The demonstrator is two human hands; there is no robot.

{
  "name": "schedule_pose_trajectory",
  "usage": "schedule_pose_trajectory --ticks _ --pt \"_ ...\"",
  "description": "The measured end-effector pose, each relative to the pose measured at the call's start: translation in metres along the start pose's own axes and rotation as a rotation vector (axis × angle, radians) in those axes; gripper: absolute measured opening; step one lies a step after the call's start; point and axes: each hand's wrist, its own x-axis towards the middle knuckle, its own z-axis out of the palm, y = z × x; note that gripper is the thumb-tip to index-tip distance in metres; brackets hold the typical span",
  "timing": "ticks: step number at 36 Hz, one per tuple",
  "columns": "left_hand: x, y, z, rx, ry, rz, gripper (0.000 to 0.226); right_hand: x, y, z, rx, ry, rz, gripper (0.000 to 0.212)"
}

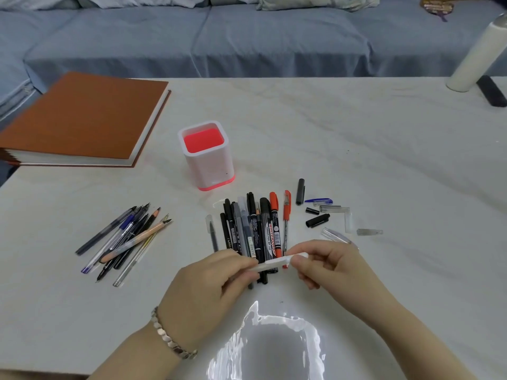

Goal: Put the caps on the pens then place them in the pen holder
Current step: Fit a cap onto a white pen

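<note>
A white pen (274, 263) is held level between both hands, just above the near end of a row of capped pens and markers (255, 229). My left hand (211, 283) grips its barrel and my right hand (326, 264) pinches its capped end. The white pen holder (211, 163) with a red inside and base stands empty behind the row. A heap of uncapped pens and pencils (126, 239) lies to the left. Loose caps (318, 219), black, blue and clear, are scattered to the right of the row.
A thick brown book (79, 119) lies at the table's far left. A white bottle (477, 53) and a dark flat object (491, 90) stand at the far right corner. A blue sofa (247, 39) runs behind the table. Glare marks the tabletop near me.
</note>
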Motion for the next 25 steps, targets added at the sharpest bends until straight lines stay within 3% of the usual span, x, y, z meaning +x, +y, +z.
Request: schedule_pose_trajectory --ticks 6,11,14,18,22,25 --pt "0.002 0.002 0.001 -0.147 0.056 -0.101 0.025 0.003 0.002 0.006 0.054 0.014 -0.044 0.017" --pt "0.011 0.009 -0.005 -0.251 0.002 -0.221 0.013 0.004 0.005 0.011 0.084 0.02 -0.07 0.018" --pt "0.017 0.013 -0.006 -0.424 -0.002 -0.327 0.03 0.005 0.003 0.016 0.217 0.027 -0.063 0.012" --pt "0.025 0.024 -0.005 -0.566 0.076 -0.343 0.02 0.01 -0.002 0.028 0.343 0.032 -0.031 0.007" --pt "0.023 0.016 -0.01 -0.452 0.148 -0.298 0.014 0.022 -0.003 0.041 0.273 0.071 -0.029 0.015" --pt "0.016 -0.022 -0.018 -0.078 0.246 -0.224 0.018 0.033 -0.003 0.041 0.239 0.12 0.007 0.02"
